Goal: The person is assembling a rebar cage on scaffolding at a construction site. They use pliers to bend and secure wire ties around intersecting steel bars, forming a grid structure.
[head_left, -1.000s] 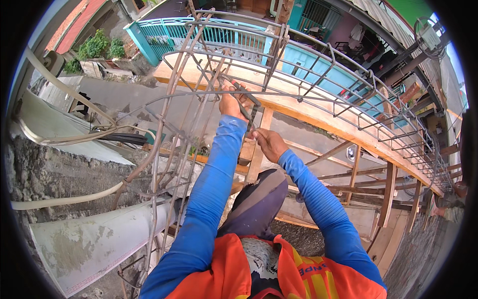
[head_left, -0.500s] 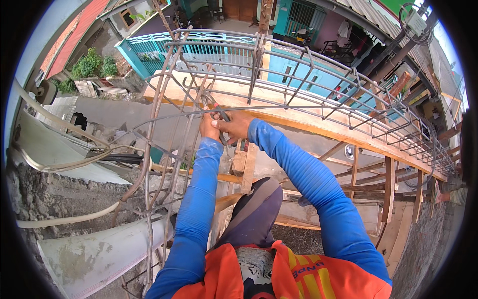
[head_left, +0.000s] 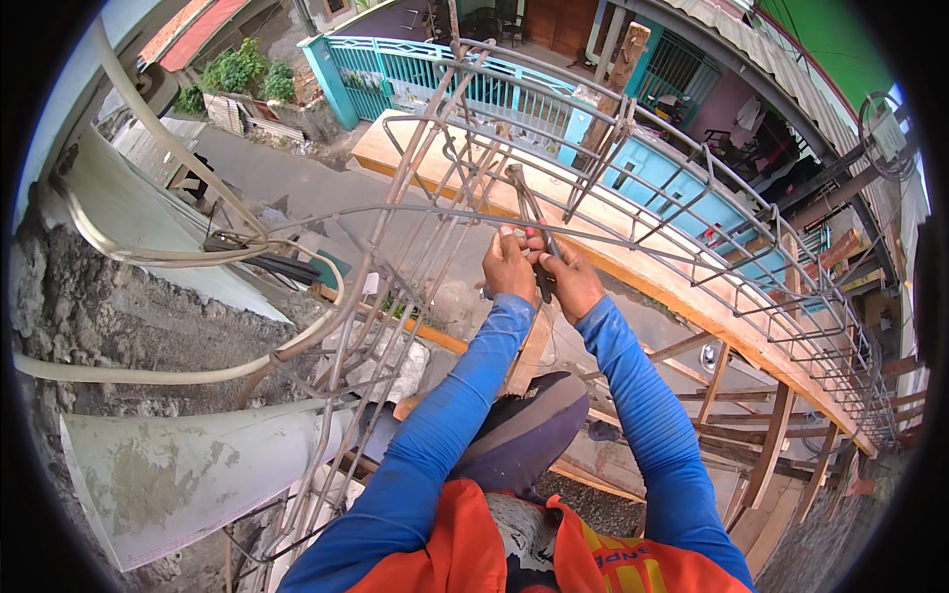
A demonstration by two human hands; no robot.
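In front of me, both hands are close together over the gap beside a wooden beam form. My right hand is closed around the lower handles of dark metal pincers that have some red on the grip. Their head points away from me, over the plank. My left hand pinches at the same handles from the left; whether a thin wire lies between its fingers I cannot make out. A long thin steel bar crosses just beyond my fingers. Left of the hands stand the upright rebars of a column cage.
A rebar cage runs above the wooden formwork plank toward the right. Pale hoses and a cement-stained white sheet lie at left. Timber props stand below right. A blue fence is across the lane.
My view has shifted, so the cage and plank sit further right and lower. Both hands have drawn away from the column bars, and the pincers now stand clear of them, pointing away.
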